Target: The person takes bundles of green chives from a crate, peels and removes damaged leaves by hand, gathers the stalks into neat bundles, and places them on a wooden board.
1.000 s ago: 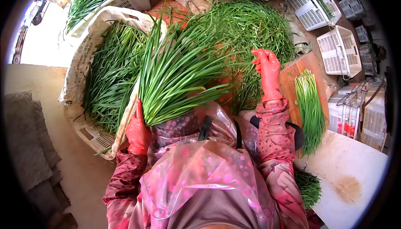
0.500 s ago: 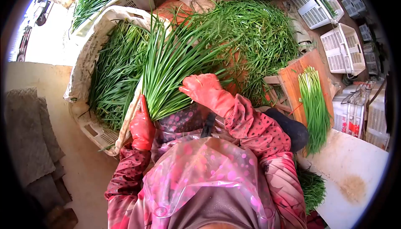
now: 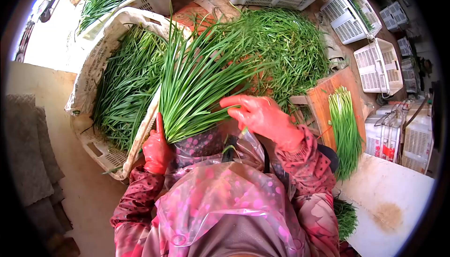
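A large bunch of green garlic chives [image 3: 194, 88] fans up and to the right from my lap. My left hand [image 3: 157, 149], in a red rubber glove, is closed around the lower left side of the bunch, thumb pointing up along it. My right hand [image 3: 260, 116], gloved the same way, is at the right edge of the bunch beside the leaf tips. Its fingers are apart, index stretched toward the leaves. Below it, a loose yellowish-green leaf [image 3: 228, 149] lies on the clear dotted apron [image 3: 225, 182].
A lined basket [image 3: 101, 64] of chives stands at my left. Loose trimmings [image 3: 290, 46] are heaped ahead. At right, a neat chive bundle [image 3: 346, 132] lies on a wooden board [image 3: 323, 97]. White crates [image 3: 349, 15] stand behind.
My right hand has moved right and down, away from the middle of the bunch, and its fingers have spread. The left hand keeps its hold. The view has shifted slightly.
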The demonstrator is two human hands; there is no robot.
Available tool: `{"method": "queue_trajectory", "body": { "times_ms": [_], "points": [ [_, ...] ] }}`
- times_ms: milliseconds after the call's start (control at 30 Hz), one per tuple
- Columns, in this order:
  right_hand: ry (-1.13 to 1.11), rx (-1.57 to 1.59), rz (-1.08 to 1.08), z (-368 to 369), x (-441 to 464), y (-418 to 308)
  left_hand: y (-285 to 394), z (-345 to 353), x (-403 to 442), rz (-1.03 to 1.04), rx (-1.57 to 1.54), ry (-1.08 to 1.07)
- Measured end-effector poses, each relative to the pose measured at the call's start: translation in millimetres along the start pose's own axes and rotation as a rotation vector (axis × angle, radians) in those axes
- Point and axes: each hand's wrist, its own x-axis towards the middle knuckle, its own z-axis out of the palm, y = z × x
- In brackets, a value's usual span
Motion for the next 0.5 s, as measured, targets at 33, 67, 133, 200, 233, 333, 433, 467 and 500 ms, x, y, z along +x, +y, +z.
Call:
{"method": "queue_trajectory", "body": {
  "times_ms": [33,67,133,200,233,333,433,467,500],
  "points": [
    [0.164,-0.119,-0.113,8,18,4,-1,0,0,0.022,-0.022,0.022],
    [0.271,-0.229,-0.173,19,38,10,-2,3,0,-0.037,0.018,-0.013],
    [0.385,-0.408,-0.18,43,70,23,-10,3,-1,0.014,-0.04,0.044],
    [0.193,-0.538,-0.038,59,72,35,-13,-7,-6,0.035,-0.128,0.057],
    [0.086,-0.554,0.023,66,67,38,-16,-6,-7,0.035,-0.128,0.057],
    [0.015,-0.418,-0.024,74,27,50,-37,6,-13,0.097,-0.158,0.135],
    [-0.177,-0.295,0.121,53,8,57,-49,12,-16,0.131,-0.178,0.101],
    [-0.217,-0.092,0.291,36,7,52,-47,6,-17,0.067,-0.151,-0.004],
    [-0.257,0.113,0.459,18,10,50,-47,4,-15,0.059,-0.151,-0.008]
  ]
}}
